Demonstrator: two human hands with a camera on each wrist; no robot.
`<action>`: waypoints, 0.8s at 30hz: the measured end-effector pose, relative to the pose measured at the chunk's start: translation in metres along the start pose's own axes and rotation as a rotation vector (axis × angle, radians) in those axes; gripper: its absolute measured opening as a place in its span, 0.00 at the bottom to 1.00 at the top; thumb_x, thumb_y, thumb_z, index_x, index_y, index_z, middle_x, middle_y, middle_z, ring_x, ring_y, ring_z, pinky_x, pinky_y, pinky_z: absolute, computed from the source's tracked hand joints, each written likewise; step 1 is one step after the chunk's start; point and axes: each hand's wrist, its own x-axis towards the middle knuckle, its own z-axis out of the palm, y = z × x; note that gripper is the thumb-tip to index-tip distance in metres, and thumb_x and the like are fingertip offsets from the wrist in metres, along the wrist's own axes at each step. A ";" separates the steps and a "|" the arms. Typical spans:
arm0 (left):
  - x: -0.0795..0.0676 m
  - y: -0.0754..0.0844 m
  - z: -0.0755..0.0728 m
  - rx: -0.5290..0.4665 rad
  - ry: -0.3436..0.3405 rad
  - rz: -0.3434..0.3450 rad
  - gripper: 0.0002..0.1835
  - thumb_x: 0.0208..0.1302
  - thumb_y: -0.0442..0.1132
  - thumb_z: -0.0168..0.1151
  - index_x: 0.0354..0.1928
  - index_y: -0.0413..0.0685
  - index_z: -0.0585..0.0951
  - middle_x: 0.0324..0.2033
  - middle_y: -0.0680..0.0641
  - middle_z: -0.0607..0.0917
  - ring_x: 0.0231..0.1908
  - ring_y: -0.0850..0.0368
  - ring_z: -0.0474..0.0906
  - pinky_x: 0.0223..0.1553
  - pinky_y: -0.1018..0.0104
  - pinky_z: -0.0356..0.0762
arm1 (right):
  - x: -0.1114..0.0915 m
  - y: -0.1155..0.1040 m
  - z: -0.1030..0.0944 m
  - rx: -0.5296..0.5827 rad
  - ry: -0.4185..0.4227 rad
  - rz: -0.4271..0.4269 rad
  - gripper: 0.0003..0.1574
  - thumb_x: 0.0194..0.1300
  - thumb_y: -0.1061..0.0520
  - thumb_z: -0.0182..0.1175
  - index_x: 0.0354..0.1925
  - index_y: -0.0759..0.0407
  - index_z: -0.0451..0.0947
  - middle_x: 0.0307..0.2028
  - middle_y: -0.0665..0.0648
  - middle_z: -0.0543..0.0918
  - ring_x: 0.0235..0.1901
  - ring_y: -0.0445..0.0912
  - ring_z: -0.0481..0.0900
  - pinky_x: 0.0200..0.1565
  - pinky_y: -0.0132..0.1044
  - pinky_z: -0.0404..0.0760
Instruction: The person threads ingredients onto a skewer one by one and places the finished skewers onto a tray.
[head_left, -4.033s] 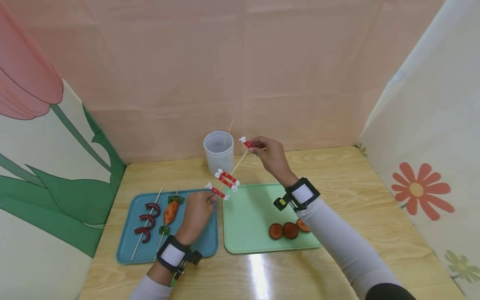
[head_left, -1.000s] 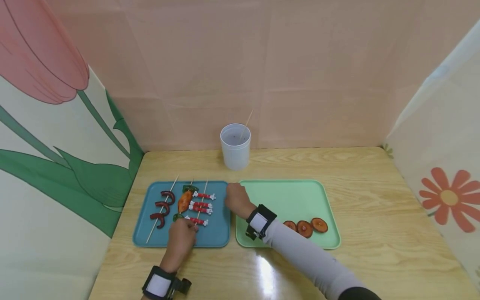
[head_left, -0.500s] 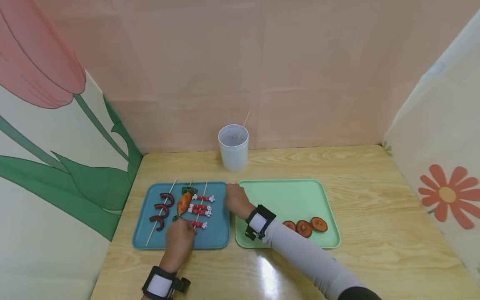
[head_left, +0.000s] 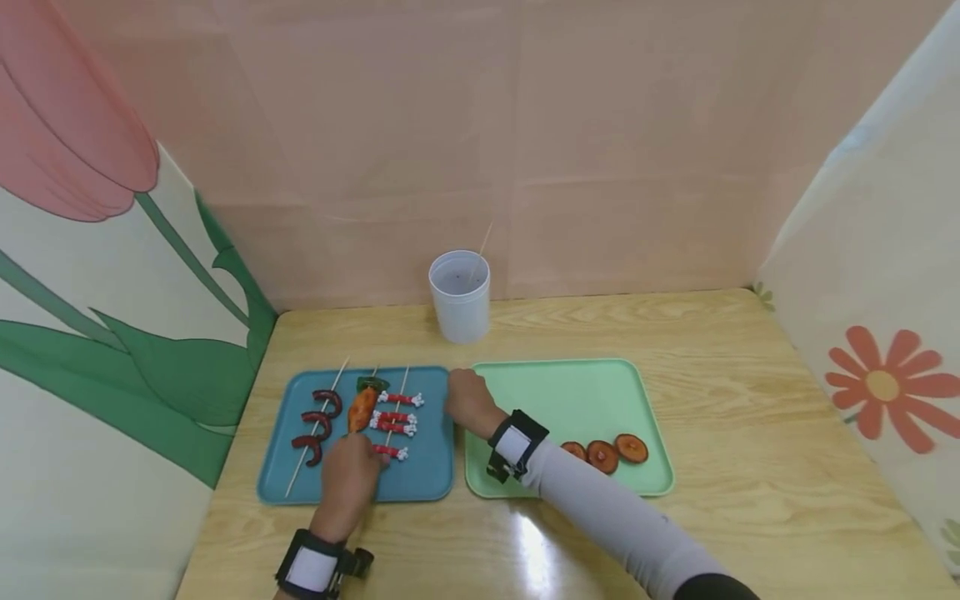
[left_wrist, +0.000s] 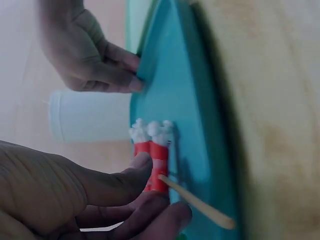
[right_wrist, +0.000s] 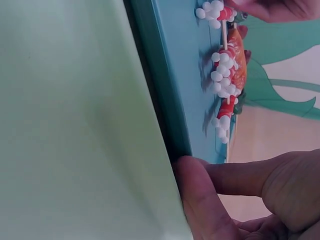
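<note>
In the head view the blue tray (head_left: 423,479) bears three toy food skewers. My left hand (head_left: 349,479) pinches the near red piece of the rightmost skewer (head_left: 393,419), which carries several red pieces with white knobbly ends. The left wrist view shows thumb and fingers on that red piece (left_wrist: 159,167), with the bare skewer tip (left_wrist: 212,214) sticking out. My right hand (head_left: 472,402) grips the blue tray's far right rim between thumb and fingers, as the right wrist view shows. Left of the red pieces lie the orange-and-green skewer (head_left: 363,410) and the sausage skewer (head_left: 317,425).
A pale green tray (head_left: 555,400) stands close to the blue tray's right side, with three brown mushroom-like rounds (head_left: 602,456) near its front. Behind both trays is a white cup (head_left: 460,300) with one thin stick (head_left: 482,242) leaning in it. A wall backs the wooden table (head_left: 750,417).
Four seconds ago both hands held the red-and-white skewer up; now it lies on the blue tray. The right hand has moved to the tray's rim. Little differs over the last second.
</note>
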 end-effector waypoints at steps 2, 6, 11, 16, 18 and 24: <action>0.003 0.004 -0.002 0.024 0.027 0.020 0.22 0.58 0.32 0.72 0.12 0.47 0.72 0.12 0.53 0.68 0.15 0.58 0.67 0.16 0.67 0.56 | 0.000 0.000 -0.002 -0.016 0.013 -0.012 0.22 0.59 0.74 0.54 0.16 0.54 0.62 0.17 0.52 0.70 0.16 0.44 0.72 0.17 0.32 0.69; 0.014 0.017 -0.005 0.052 0.071 0.007 0.15 0.64 0.40 0.71 0.21 0.44 0.81 0.11 0.52 0.72 0.12 0.58 0.66 0.13 0.67 0.55 | -0.001 0.001 -0.011 0.010 0.051 -0.061 0.26 0.57 0.73 0.58 0.14 0.53 0.59 0.14 0.50 0.65 0.14 0.42 0.68 0.16 0.31 0.66; 0.036 0.040 -0.010 -0.013 0.087 0.005 0.13 0.70 0.45 0.66 0.45 0.41 0.86 0.20 0.48 0.81 0.17 0.57 0.72 0.16 0.66 0.61 | 0.005 0.001 -0.043 0.087 0.191 -0.102 0.16 0.63 0.66 0.63 0.21 0.60 0.69 0.17 0.52 0.69 0.15 0.44 0.69 0.17 0.32 0.66; 0.063 0.064 -0.012 -0.208 0.015 0.002 0.26 0.74 0.51 0.61 0.67 0.45 0.74 0.45 0.43 0.84 0.38 0.51 0.82 0.33 0.59 0.79 | 0.026 0.002 -0.095 0.128 0.330 -0.035 0.19 0.66 0.60 0.60 0.51 0.73 0.76 0.38 0.65 0.85 0.32 0.52 0.83 0.30 0.38 0.82; 0.074 0.074 -0.012 -0.311 -0.001 0.003 0.30 0.74 0.51 0.61 0.71 0.46 0.69 0.53 0.42 0.81 0.48 0.47 0.81 0.44 0.53 0.82 | 0.037 0.002 -0.116 0.164 0.366 -0.002 0.25 0.67 0.59 0.57 0.58 0.73 0.73 0.45 0.67 0.85 0.39 0.55 0.85 0.38 0.42 0.85; 0.115 0.095 0.007 -0.589 0.019 0.003 0.42 0.67 0.44 0.70 0.76 0.40 0.60 0.67 0.36 0.71 0.69 0.40 0.68 0.70 0.44 0.71 | 0.069 0.003 -0.156 0.250 0.465 -0.029 0.26 0.71 0.57 0.58 0.62 0.71 0.72 0.50 0.66 0.83 0.46 0.56 0.81 0.49 0.46 0.82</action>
